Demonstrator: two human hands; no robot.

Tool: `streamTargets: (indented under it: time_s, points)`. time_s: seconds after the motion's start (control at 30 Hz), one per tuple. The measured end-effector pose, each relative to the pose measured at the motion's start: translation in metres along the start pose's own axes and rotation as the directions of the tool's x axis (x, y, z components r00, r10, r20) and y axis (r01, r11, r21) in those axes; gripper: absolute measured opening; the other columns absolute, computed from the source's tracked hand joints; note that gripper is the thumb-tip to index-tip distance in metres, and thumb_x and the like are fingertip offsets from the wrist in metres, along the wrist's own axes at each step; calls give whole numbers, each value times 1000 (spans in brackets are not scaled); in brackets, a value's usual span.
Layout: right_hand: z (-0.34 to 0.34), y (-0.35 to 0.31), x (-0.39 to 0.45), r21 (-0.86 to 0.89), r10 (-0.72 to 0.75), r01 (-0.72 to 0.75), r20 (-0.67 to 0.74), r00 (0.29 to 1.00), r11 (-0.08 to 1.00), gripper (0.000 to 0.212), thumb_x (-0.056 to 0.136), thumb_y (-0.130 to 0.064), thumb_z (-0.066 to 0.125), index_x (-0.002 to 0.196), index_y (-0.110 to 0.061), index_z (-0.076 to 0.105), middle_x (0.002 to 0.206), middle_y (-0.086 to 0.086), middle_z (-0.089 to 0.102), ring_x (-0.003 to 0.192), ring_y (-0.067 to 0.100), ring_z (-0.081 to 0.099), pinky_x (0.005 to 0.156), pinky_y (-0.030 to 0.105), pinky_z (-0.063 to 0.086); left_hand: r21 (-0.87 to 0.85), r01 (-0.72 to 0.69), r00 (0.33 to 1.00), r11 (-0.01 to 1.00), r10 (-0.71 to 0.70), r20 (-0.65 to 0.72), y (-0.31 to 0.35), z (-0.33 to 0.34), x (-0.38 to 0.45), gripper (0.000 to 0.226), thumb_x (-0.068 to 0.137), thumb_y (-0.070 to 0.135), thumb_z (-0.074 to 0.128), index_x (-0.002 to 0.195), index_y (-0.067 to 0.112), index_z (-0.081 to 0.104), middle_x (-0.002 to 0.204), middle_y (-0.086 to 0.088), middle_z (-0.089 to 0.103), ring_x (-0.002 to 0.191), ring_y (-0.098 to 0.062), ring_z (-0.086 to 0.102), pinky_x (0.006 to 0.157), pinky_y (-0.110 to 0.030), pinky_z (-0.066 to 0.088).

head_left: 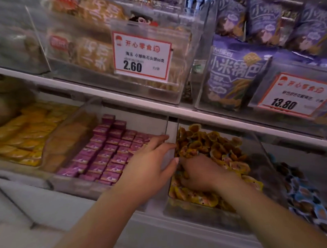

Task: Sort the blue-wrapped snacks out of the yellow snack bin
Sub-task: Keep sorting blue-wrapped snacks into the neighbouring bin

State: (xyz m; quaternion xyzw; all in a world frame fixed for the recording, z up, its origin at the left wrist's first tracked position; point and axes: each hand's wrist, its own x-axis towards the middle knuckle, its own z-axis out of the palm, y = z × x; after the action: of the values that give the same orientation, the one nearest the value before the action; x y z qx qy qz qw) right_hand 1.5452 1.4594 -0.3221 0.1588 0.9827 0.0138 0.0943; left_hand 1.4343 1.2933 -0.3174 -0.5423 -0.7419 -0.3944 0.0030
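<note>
On the lower shelf we see, from left to right, a bin of yellow packets, a bin of purple boxes, the yellow snack bin and, far right, a bin of blue-wrapped snacks. Our left hand rests with straight fingers on the clear divider at the yellow bin's left wall, its grip apart. Our right hand is buried among the yellow snacks, fingers curled down into the pile; whether they clamp anything we cannot tell. Faint blue specks show in the pile, too blurred to confirm as wrappers. We judge such pieces light, crinkly and slippery, best pinched at a wrapper edge.
</note>
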Motion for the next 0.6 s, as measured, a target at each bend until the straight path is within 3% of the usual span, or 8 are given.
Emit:
streamTargets:
  time_s: [0.1, 0.2, 0.27, 0.37, 0.47, 0.6]
  points:
    - [2, 0, 12, -28, 38, -35, 128, 991, 999, 60, 85, -38, 59, 142, -28, 42, 137, 6, 51, 127, 28, 49, 111, 44, 30, -6, 3, 1000, 1000, -3, 5, 2, 0, 0, 41, 96, 47, 51, 134, 32, 56, 149, 11, 41, 132, -11, 46, 104, -37, 46]
    - [-2, -2, 23, -43, 43, -32, 287, 957, 999, 67, 84, -34, 62, 146, -27, 39, 144, 6, 45, 132, 27, 44, 116, 48, 22, -14, 12, 1000, 1000, -12, -7, 4, 2, 2, 39, 95, 43, 54, 132, 32, 57, 149, 12, 41, 131, -10, 46, 104, -35, 46]
    - [-6, -6, 29, -23, 43, -37, 339, 940, 999, 58, 81, -28, 64, 136, -21, 50, 129, 5, 58, 117, 27, 55, 109, 47, 35, -13, 19, 1000, 1000, -20, -23, 6, 3, 2, 37, 94, 41, 56, 129, 32, 58, 146, 12, 43, 129, -10, 48, 102, -34, 47]
    - [-8, -10, 28, 53, 11, -25, 255, 967, 998, 25, 75, -20, 66, 99, -15, 61, 92, 5, 63, 83, 24, 63, 79, 44, 58, 10, 35, 998, 999, -35, -54, 8, 6, 3, 37, 93, 40, 57, 128, 31, 59, 144, 13, 44, 126, -10, 50, 100, -34, 48]
    - [2, -5, 23, 127, 13, -26, 105, 994, 992, 17, 70, -16, 65, 86, -13, 60, 83, 6, 61, 74, 24, 61, 68, 42, 58, 17, 37, 997, 999, -36, -64, 8, 7, 3, 36, 93, 39, 57, 127, 30, 59, 142, 13, 44, 124, -9, 50, 98, -34, 49]
    - [9, 1, 25, 140, 22, -29, 54, 998, 990, 17, 70, -24, 66, 85, -18, 60, 80, 1, 59, 72, 20, 59, 63, 34, 54, 3, 32, 997, 999, -32, -64, 5, 7, 2, 34, 93, 39, 58, 126, 31, 59, 141, 15, 44, 124, -6, 49, 97, -31, 49]
